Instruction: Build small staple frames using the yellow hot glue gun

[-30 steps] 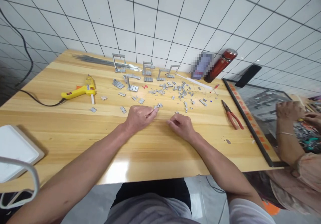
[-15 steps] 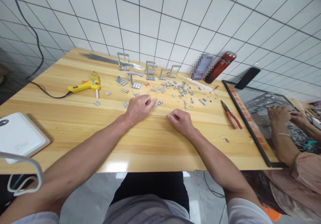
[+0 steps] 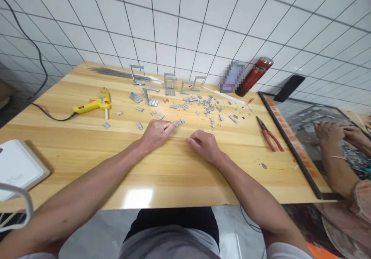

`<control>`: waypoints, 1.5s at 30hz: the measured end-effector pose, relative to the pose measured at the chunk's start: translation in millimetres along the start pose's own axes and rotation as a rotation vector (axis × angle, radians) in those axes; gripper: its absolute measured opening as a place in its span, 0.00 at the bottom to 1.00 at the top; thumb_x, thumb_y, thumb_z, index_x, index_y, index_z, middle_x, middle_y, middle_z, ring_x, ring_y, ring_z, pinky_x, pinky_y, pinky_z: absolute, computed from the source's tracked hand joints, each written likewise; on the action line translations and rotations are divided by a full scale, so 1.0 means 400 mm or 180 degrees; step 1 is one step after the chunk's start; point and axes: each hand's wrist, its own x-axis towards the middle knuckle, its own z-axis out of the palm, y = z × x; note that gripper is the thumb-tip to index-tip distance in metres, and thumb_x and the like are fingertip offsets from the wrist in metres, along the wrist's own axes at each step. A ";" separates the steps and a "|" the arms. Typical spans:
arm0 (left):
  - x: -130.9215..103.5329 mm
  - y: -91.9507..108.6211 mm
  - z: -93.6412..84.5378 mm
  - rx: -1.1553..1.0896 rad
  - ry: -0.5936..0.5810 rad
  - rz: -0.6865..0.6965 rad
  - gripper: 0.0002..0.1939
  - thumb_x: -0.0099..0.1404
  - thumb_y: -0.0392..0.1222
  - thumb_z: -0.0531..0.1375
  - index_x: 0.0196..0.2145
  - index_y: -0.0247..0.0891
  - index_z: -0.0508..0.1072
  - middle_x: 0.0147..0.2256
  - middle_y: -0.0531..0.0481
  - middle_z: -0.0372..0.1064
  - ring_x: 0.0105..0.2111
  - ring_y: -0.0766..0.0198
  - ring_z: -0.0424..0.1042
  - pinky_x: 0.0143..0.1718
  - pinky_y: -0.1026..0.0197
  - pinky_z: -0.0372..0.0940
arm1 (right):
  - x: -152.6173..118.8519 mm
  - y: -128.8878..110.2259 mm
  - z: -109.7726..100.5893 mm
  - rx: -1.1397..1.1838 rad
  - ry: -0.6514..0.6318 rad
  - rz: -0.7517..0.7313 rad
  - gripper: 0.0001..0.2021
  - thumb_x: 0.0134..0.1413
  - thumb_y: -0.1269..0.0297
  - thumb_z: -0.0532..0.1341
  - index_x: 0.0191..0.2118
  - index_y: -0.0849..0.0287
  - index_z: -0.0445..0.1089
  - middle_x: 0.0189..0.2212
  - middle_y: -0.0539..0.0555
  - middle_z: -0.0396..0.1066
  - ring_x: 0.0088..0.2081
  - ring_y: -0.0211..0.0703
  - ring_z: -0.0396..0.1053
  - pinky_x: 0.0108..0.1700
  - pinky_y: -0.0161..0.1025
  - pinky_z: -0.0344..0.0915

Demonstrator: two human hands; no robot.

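Note:
My left hand (image 3: 158, 133) rests on the wooden table as a loose fist, thumb along the curled fingers; nothing shows in it. Just past its thumb tip lie a few small grey metal pieces (image 3: 181, 121). My right hand (image 3: 205, 145) is also curled closed on the table, with nothing visible in its grip. Beyond both hands spreads a scatter of small grey pieces (image 3: 208, 105). Several grey bent frames on slatted bases stand behind them, among them a front one (image 3: 151, 101) and a taller one (image 3: 136, 73).
A yellow glue gun (image 3: 92, 105) with a cord lies left, above a white box (image 3: 21, 170). Red-handled pliers (image 3: 268, 135) lie right. Thin metal rods (image 3: 116, 73), a red flask (image 3: 255, 77) and a black phone-like object (image 3: 290, 88) are at the back. A co-worker's hands (image 3: 330, 133) work at far right.
The view has shifted slightly, so the table sits a little lower. Both hands stay closed on the table; the left has drawn slightly back from the small pieces by its thumb.

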 end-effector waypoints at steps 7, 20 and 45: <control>-0.003 -0.002 -0.010 -0.0155 0.0071 -0.0351 0.30 0.74 0.56 0.56 0.20 0.42 0.48 0.20 0.56 0.43 0.21 0.68 0.46 0.25 0.57 0.46 | -0.007 -0.016 0.013 -0.0015 -0.0180 -0.0246 0.18 0.79 0.53 0.60 0.35 0.54 0.77 0.30 0.54 0.80 0.32 0.41 0.73 0.38 0.38 0.67; 0.005 0.052 0.000 -0.0241 -0.0172 -0.0423 0.32 0.76 0.60 0.55 0.18 0.41 0.66 0.17 0.54 0.60 0.21 0.65 0.62 0.29 0.59 0.57 | 0.022 -0.026 0.001 -0.0424 0.0026 -0.0150 0.10 0.74 0.67 0.62 0.47 0.52 0.83 0.43 0.56 0.87 0.43 0.45 0.82 0.47 0.40 0.74; -0.076 0.059 0.084 -0.0346 -0.0555 0.0704 0.32 0.84 0.55 0.53 0.21 0.41 0.64 0.19 0.53 0.64 0.21 0.64 0.64 0.36 0.56 0.64 | 0.226 0.155 -0.195 -0.1017 0.0309 0.0971 0.07 0.61 0.66 0.65 0.38 0.54 0.83 0.34 0.54 0.80 0.38 0.48 0.74 0.45 0.46 0.69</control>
